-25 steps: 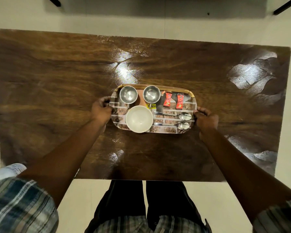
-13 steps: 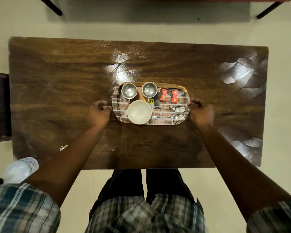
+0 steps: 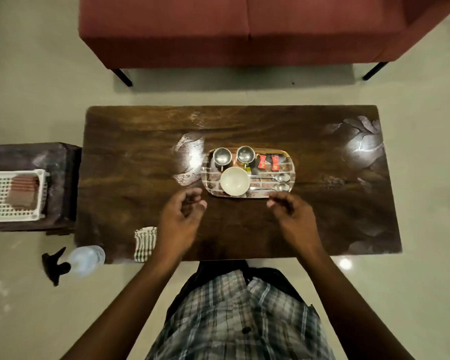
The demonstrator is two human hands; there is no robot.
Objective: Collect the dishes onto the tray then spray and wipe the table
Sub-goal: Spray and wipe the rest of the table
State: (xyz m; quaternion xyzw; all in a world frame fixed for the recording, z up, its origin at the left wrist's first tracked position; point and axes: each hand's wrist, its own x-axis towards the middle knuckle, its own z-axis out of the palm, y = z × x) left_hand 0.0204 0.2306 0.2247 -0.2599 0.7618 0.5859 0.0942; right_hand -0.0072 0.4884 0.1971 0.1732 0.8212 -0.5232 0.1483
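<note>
Tray (image 3: 291, 169) sat on the wooden table (image 3: 140, 165), right of frame centre, loaded. On it: two steel cups (image 3: 222, 155) at its upper left side by side, white bowl (image 3: 234, 181) at lower left, two red sachets (image 3: 262, 161) at upper right, two spoons (image 3: 281, 178) lying lengthwise at lower right.

Left hand (image 3: 181, 222) was below and left of the tray, fingers loosely curled and apart, holding nothing, not touching the tray. Right hand (image 3: 294, 219) was below the tray's lower right corner, fingers loosely curled, empty; fingertips just beside the tray's near rim, contact unclear due to blur.

Checked cloth (image 3: 144, 244) lay at the table's lower left edge. Spray bottle (image 3: 82, 261) was at lower left of frame, by the table's corner. White basket (image 3: 0, 196) on a dark side stand (image 3: 60, 162) at left edge. Red sofa (image 3: 244, 29) across the top.
</note>
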